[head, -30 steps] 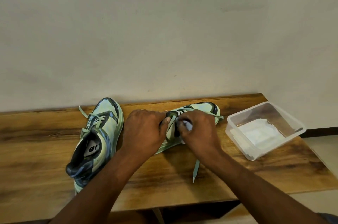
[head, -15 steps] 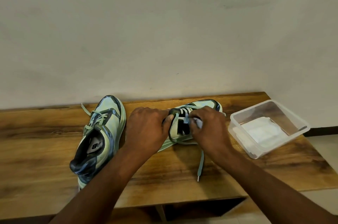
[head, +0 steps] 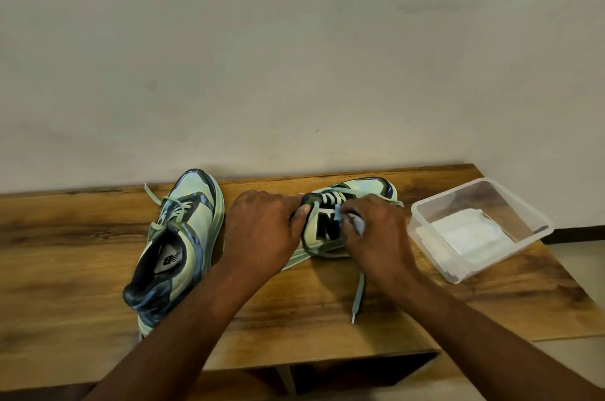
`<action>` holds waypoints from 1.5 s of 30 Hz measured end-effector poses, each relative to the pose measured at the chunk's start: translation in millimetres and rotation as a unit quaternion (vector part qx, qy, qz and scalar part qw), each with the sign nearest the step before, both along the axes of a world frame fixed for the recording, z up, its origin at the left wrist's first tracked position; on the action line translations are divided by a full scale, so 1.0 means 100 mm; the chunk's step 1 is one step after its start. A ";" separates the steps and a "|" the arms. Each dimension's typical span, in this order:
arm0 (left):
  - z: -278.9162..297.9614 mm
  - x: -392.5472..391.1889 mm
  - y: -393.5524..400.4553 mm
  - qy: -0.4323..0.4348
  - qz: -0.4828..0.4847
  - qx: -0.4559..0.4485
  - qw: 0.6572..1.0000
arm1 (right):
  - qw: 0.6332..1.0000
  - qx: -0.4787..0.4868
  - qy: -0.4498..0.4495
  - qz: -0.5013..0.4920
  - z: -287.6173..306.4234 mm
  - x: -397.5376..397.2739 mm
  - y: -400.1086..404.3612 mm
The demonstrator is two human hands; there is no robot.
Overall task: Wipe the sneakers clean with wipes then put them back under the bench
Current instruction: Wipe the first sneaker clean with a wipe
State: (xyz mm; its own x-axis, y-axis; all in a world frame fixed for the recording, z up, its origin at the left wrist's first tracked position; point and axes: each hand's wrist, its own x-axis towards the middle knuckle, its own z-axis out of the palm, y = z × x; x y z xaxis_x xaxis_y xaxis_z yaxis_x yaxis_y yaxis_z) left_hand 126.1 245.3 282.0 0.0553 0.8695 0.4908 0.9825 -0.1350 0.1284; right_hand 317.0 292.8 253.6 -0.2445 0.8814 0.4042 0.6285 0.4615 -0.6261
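Note:
Two mint-green and dark sneakers are on the wooden bench. The left sneaker stands upright, toe toward the wall. The right sneaker is tipped on its side, its black N logo facing me. My left hand grips its heel end, thumb by the collar. My right hand pinches a crumpled white wipe against the side panel beside the logo. A loose lace trails toward the bench's front edge.
A clear plastic container holding folded white wipes sits at the bench's right end. A plain wall rises directly behind the bench. An open space under the bench shows below the front edge.
The right sneaker has been rolled further onto its side, showing the N logo. My right hand with the wipe has shifted right, off the laces onto the side panel.

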 end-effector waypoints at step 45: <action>0.00 0.00 0.02 0.022 0.024 0.014 0.999 | 0.996 0.009 -0.039 0.083 -0.13 -0.18 -0.30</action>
